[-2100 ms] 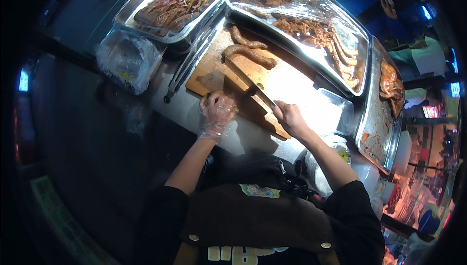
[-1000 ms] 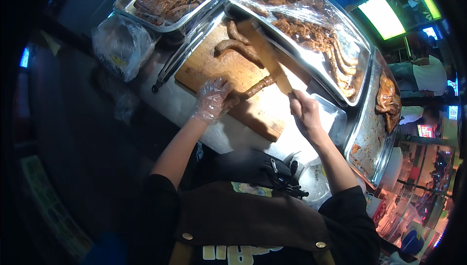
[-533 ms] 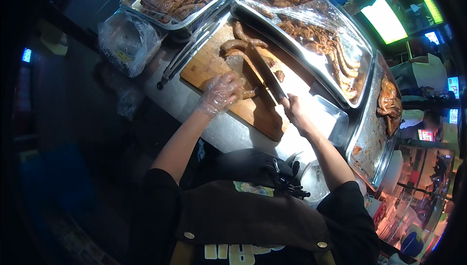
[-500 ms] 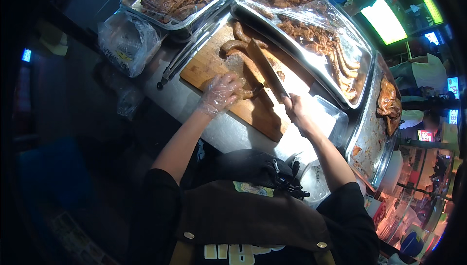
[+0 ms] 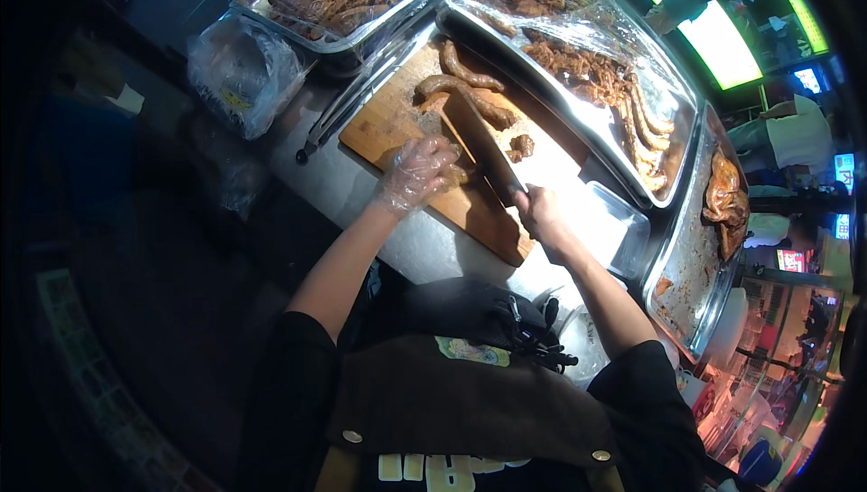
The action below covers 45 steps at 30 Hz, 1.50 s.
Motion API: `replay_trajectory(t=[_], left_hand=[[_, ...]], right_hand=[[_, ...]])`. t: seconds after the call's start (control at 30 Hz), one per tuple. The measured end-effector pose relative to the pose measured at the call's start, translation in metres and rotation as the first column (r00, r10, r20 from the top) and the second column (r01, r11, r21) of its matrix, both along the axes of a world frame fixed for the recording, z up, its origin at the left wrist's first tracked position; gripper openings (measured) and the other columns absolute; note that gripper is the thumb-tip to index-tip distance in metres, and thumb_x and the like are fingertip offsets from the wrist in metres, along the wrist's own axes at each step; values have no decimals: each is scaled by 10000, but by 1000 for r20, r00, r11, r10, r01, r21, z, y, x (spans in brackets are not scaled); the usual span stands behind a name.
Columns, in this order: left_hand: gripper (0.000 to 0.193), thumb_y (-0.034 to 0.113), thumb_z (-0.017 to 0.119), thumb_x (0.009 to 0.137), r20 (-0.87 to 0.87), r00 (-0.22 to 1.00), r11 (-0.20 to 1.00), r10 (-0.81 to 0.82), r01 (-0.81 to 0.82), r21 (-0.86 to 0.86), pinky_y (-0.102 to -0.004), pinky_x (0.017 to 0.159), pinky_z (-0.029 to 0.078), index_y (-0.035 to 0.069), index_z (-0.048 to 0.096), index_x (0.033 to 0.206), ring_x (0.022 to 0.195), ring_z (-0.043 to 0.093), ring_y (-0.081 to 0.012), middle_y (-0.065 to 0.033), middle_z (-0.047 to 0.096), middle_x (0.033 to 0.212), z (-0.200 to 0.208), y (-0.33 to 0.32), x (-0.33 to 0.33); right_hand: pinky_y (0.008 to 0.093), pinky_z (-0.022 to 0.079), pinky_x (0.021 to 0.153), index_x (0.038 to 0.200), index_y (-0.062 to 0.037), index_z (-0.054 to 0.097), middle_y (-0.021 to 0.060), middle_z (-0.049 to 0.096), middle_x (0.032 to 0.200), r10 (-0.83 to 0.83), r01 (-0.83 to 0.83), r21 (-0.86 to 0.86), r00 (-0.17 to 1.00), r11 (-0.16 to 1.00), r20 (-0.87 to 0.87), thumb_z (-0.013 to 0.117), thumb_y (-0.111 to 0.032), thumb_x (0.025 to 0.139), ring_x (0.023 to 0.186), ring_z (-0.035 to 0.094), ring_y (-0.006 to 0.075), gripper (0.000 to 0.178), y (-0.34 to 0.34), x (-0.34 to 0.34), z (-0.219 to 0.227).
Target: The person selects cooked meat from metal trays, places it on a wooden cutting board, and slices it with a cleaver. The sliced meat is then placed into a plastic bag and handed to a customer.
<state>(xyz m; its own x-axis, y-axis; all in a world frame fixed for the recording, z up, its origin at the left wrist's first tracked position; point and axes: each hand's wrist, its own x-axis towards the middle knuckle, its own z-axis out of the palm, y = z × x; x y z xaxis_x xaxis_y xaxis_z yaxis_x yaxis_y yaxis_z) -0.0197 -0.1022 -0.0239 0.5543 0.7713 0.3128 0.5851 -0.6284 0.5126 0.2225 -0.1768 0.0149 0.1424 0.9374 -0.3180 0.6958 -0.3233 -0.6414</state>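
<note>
My left hand (image 5: 420, 170), in a clear plastic glove, is closed over a brown sausage (image 5: 461, 175) on the wooden cutting board (image 5: 366, 134); the fingers hide most of it. Bare, my right hand (image 5: 543, 214) grips the handle of a cleaver (image 5: 484, 145). Its blade slants across the board, just right of the gloved fingers; whether it touches the sausage I cannot tell. Farther up the board lie two curved sausages, a far one (image 5: 469, 69) and a nearer one (image 5: 492, 113) partly behind the blade. Short cut pieces (image 5: 522, 144) rest right of the cleaver.
Metal trays of cooked meat stand beyond the board: one at far left (image 5: 339, 38), one part-covered with film (image 5: 673, 187). A third tray (image 5: 664, 304) at right holds a roasted bird (image 5: 724, 192). Tongs (image 5: 312, 144), a plastic bag (image 5: 244, 77) and a clear tub (image 5: 619, 230) flank the board.
The cleaver has moved left and slightly nearer, its blade now close beside my gloved fingers. My left hand stays on the sausage.
</note>
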Motion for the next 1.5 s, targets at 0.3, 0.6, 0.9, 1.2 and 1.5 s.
replay_trajectory(t=[0.3, 0.6, 0.9, 1.2, 1.5], left_hand=[[327, 129, 732, 767, 149, 982, 922, 114, -49, -383, -382, 898, 490, 84, 622, 1072, 1039, 578, -294, -130, 587, 1122, -7, -1, 8], [328, 39, 741, 719, 236, 972, 996, -11, 32, -87, -357, 836, 506, 60, 616, 1022, 961, 604, -291, -107, 610, 1070, 1, 8, 5], [327, 94, 742, 725, 108, 994, 997, -30, 38, -69, -346, 878, 501, 74, 632, 1033, 1024, 592, -269, -107, 601, 1109, -11, 6, 2], [377, 171, 794, 708, 233, 954, 940, 187, -105, -324, -367, 804, 502, 54, 587, 1000, 930, 595, -283, -124, 586, 1020, -13, -13, 26], [389, 278, 777, 757, 276, 936, 935, 221, -122, -334, -418, 763, 491, 45, 555, 975, 890, 592, -315, -139, 562, 937, -10, -18, 20]], right_hand=[[315, 407, 469, 845, 28, 566, 71, 487, 563, 44, 11, 287, 982, 958, -185, 477, -113, 939, 498, 487, 130, 191, 1, 0, 63], [444, 482, 601, 857, 39, 614, 225, 613, 678, 173, -178, 12, 968, 984, 180, 524, -204, 924, 640, 629, 354, 267, 12, -16, 15], [466, 478, 624, 837, 26, 614, 245, 597, 670, 150, -158, 35, 974, 987, 170, 547, -177, 897, 633, 609, 396, 222, 1, -16, 19], [401, 405, 526, 765, 58, 537, 179, 472, 556, 26, -31, 231, 999, 972, 24, 507, -198, 940, 503, 468, 236, 311, -10, -16, 34], [455, 477, 571, 741, 54, 577, 246, 555, 591, 212, -244, 138, 954, 960, 214, 554, -110, 861, 557, 589, 395, 205, -8, -32, 30]])
